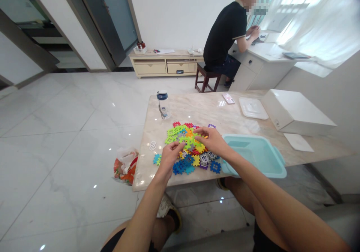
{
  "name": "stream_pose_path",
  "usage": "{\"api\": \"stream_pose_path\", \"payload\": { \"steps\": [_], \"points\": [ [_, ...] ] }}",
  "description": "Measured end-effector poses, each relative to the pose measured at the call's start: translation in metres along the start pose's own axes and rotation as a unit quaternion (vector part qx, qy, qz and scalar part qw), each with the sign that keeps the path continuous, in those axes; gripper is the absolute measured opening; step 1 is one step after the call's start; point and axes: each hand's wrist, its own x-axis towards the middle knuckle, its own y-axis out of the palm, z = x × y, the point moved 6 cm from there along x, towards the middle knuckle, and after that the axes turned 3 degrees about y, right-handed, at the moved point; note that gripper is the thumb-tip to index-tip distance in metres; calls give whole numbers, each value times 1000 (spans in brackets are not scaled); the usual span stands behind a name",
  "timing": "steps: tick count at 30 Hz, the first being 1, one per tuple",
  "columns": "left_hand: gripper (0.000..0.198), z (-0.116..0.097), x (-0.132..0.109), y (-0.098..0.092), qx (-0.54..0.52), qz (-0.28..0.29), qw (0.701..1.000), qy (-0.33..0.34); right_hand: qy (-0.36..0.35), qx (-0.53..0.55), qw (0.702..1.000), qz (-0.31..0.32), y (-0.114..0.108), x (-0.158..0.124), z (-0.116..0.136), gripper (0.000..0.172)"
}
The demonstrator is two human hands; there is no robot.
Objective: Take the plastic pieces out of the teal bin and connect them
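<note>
Over the pile of notched plastic tiles [189, 162] on the marbled worktop [194, 111], the left hand [169, 155] has its fingers pinched on the left side of a lime-green notched tile [189, 143]. The right hand [213, 138] has its fingers curved at the opposite side; whether they grip or merely touch cannot be told. The tile is probably light, stiff, smooth and hard to break; opposite edges, where the teeth offer purchase, seem the best hold.
</note>
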Motion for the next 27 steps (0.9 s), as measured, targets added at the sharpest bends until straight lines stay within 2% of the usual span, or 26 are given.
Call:
{"api": "stream_pose_path", "payload": {
  "steps": [17, 27],
  "points": [
    [49, -1, -1, 5, -1, 32, 999, 15, 7, -60, 998, -20, -4, -3, 7, 16],
    [51, -4, -3, 7, 9, 44, 999, 16, -17, -70, 997, -17, -1, -5, 10, 11]
  ]
}}
